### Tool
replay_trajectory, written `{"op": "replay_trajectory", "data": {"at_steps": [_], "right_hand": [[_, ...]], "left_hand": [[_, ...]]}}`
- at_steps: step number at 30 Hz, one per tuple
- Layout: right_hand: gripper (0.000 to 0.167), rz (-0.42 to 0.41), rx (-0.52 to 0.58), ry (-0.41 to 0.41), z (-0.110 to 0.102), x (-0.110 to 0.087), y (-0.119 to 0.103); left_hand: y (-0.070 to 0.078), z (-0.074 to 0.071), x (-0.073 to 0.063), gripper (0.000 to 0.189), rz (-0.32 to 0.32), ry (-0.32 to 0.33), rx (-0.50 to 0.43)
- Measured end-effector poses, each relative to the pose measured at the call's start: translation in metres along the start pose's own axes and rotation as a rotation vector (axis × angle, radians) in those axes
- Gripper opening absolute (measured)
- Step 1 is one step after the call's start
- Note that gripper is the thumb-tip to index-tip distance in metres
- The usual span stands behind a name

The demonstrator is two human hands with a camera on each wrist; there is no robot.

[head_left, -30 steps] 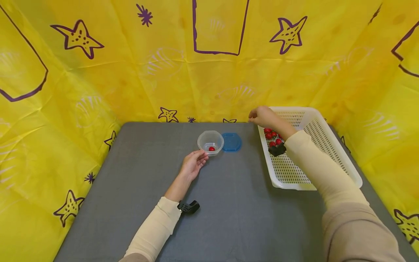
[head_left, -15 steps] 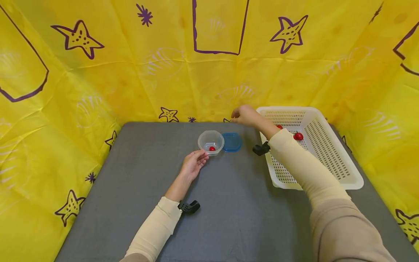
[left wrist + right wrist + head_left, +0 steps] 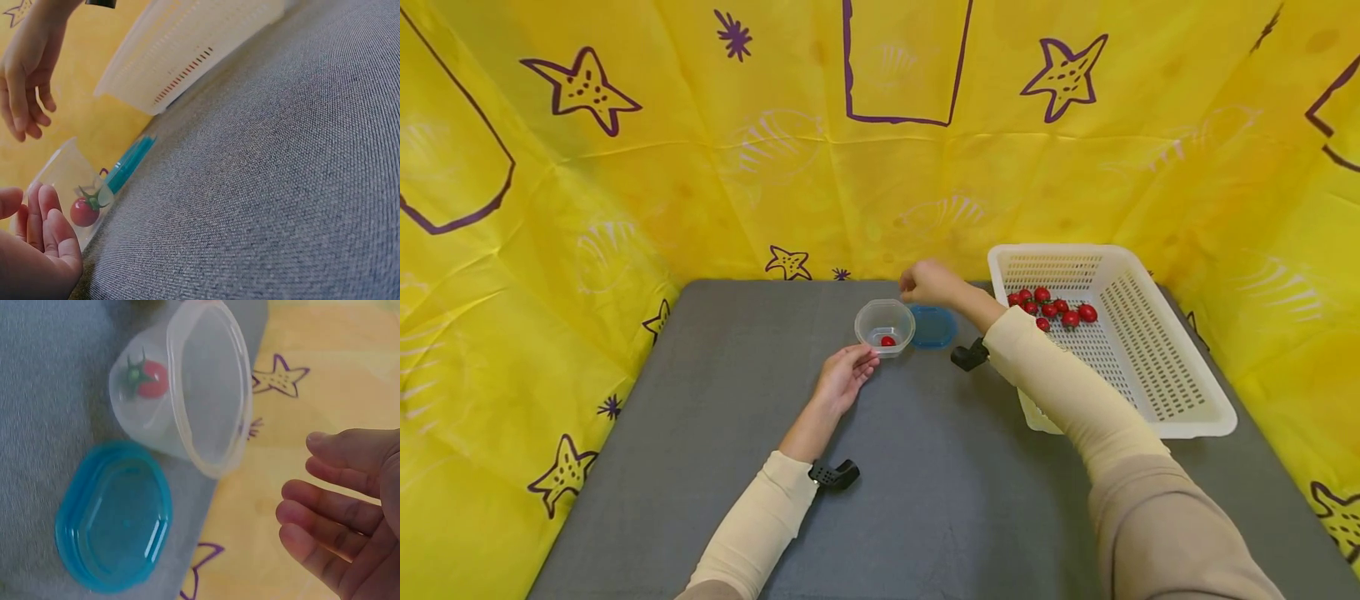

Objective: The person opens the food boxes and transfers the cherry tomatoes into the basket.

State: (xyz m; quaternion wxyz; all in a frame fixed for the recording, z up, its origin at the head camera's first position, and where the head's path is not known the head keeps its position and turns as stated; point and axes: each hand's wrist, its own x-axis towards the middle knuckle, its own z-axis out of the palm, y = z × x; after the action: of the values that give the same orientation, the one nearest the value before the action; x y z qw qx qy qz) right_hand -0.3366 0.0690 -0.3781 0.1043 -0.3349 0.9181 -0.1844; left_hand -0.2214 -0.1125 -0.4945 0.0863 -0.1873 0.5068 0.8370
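My left hand (image 3: 841, 379) holds the near rim of a small clear plastic container (image 3: 867, 317), thumb at the edge and fingers against its outer wall. Inside lies one cherry tomato (image 3: 152, 380) with a green stem. A blue lid (image 3: 934, 327) rests on the table just right of the container. Above and behind that lid is my right hand (image 3: 931, 283), raised over the table. Its fingers hang loosely bent, and nothing shows between them in the right wrist view.
A white slotted basket (image 3: 1157, 367) stands on the right of the grey table (image 3: 910, 500), with several red tomatoes (image 3: 1070, 319) toward its far left. My right forearm crosses its near left side. Yellow patterned cloth (image 3: 865, 200) walls the table behind and at both sides.
My right hand has moved left from over the basket's far left corner to near the container, uncovering more tomatoes. The left hand and container have stayed in place.
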Motion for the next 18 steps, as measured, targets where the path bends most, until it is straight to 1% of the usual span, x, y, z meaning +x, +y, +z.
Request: {"op": "replay_trajectory", "data": {"at_steps": [5, 9, 18], "right_hand": [[0.02, -0.02, 0.018, -0.042, 0.012, 0.006, -0.006], [0.022, -0.029, 0.028, -0.067, 0.02, 0.01, -0.012], [0.025, 0.007, 0.008, -0.158, 0.041, 0.019, -0.02]], "left_hand": [[0.0, 0.001, -0.001, 0.01, 0.005, 0.0, -0.001], [0.0, 0.0, -0.001, 0.008, 0.004, 0.0, 0.004], [0.0, 0.0, -0.001, 0.004, -0.005, 0.01, 0.017]]}}
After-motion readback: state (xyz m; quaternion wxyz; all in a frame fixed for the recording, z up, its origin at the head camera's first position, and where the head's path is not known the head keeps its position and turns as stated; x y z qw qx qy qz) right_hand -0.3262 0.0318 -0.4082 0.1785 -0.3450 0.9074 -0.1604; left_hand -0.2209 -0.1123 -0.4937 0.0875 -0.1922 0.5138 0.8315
